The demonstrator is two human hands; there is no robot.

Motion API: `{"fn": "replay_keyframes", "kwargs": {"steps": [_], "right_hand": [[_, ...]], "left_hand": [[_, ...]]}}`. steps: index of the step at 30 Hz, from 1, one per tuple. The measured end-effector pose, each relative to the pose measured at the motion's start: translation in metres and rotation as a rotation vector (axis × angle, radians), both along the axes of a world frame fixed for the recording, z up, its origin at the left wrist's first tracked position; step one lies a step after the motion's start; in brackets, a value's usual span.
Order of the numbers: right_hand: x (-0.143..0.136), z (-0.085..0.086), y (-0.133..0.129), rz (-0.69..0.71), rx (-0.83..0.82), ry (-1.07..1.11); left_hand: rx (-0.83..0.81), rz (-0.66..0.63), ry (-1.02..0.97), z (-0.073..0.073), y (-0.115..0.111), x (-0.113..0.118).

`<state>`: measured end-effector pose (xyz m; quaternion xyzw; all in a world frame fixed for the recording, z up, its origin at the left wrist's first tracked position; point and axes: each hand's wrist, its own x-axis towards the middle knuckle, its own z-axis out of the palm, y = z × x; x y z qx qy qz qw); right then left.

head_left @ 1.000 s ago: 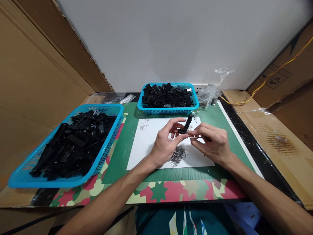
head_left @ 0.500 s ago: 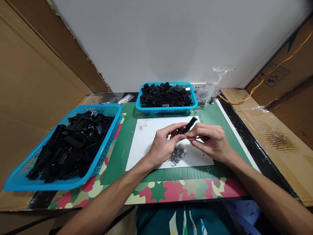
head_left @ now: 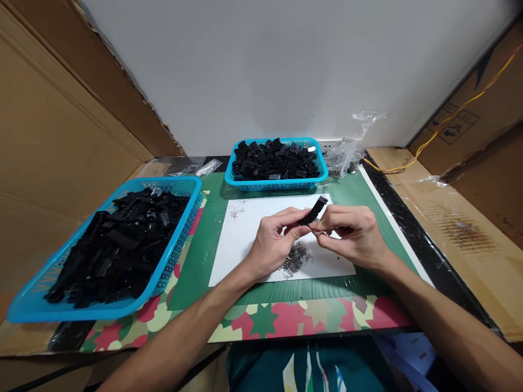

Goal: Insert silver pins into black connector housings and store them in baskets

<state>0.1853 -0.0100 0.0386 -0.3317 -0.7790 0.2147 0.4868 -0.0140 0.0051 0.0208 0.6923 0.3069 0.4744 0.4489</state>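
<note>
Held above a white sheet (head_left: 241,250) is a long black plastic part (head_left: 316,210), tilted up and to the right. The fingers and thumb of my left hand (head_left: 275,239) are closed around its lower end. My right hand (head_left: 353,234) is closed close beside it, pinching a thin metal tool (head_left: 327,231), possibly tweezers, whose tip points at the black part. My fingers hide the place where tip and part meet. Below the hands lies a heap of tiny metal springs or wire bits (head_left: 297,260), partly covered by my left hand.
A large blue basket (head_left: 163,272) of long black parts stands at the left. Behind the sheet, a smaller blue basket (head_left: 275,186) holds short black pieces. Clear plastic bags (head_left: 345,155) lie at the back right. Cardboard walls (head_left: 57,114) flank the table.
The black part has turned slightly in my left hand and now stands a little steeper. My right-hand fingers have shifted slightly on the tool.
</note>
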Motion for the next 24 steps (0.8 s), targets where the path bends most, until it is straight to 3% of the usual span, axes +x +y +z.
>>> {"fn": "replay_keyframes", "kwargs": {"steps": [9,17,24], "right_hand": [[0.004,-0.003,0.001,0.030,-0.017,-0.079],[0.009,-0.009,0.003,-0.064,0.126,-0.170],[0.010,-0.004,0.002,-0.078,0.181,-0.196]], "left_hand": [[-0.043,-0.065,0.042,0.001,-0.001,-0.003],[-0.207,-0.124,-0.026,0.000,0.003,-0.003],[-0.306,-0.078,-0.031,-0.005,0.001,0.000]]}}
